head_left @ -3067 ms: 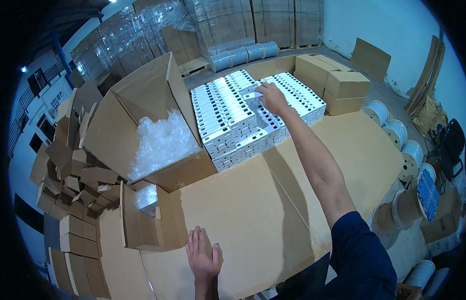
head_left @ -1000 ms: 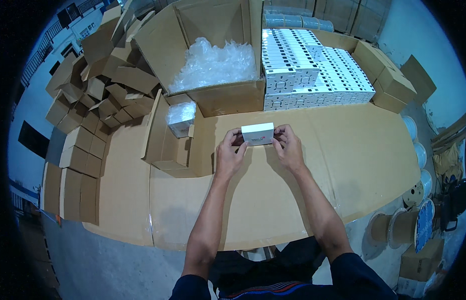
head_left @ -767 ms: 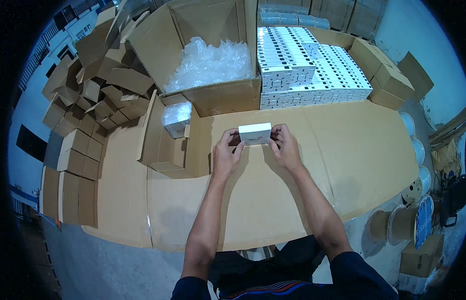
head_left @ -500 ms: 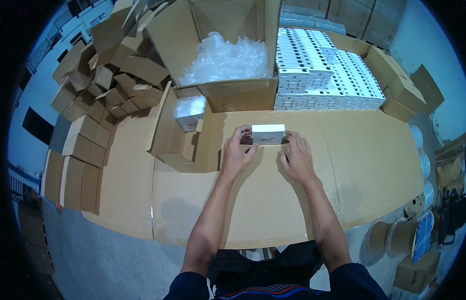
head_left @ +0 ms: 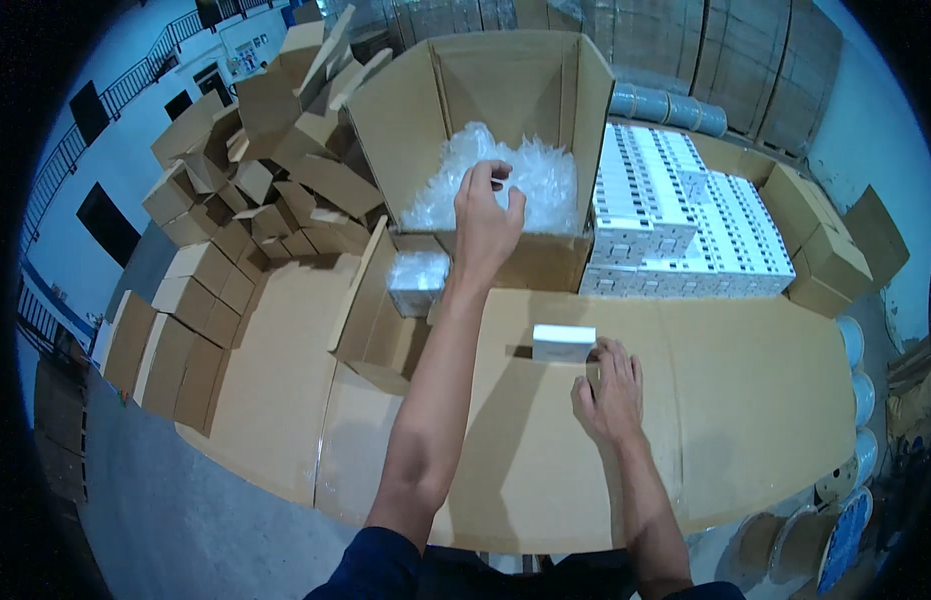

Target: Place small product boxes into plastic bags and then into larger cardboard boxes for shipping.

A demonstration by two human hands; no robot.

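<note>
A small white box (head_left: 564, 344) stands on the cardboard-covered table in front of me. My right hand (head_left: 613, 392) rests at the box's right end, fingers bent and apart; whether a fingertip touches it I cannot tell. My left hand (head_left: 489, 220) is stretched forward over a big open carton (head_left: 516, 85), its fingers curved and parted with nothing visible between them. Beneath and behind that hand is a heap of clear plastic wrapping (head_left: 551, 190) inside the carton. Under my left forearm stands a smaller open carton (head_left: 371, 335), holding a plastic-wrapped bundle (head_left: 419, 280).
Stacked white boxes (head_left: 686, 235) cover the back right of the table. Open brown cartons (head_left: 201, 285) line the left side, with more piled behind. A further carton (head_left: 836, 255) borders the right end. Cable reels (head_left: 851, 500) stand on the floor at right.
My left hand has let go of the small white box and moved forward over the plastic wrapping. My right hand remains beside the box. The whole view has shifted.
</note>
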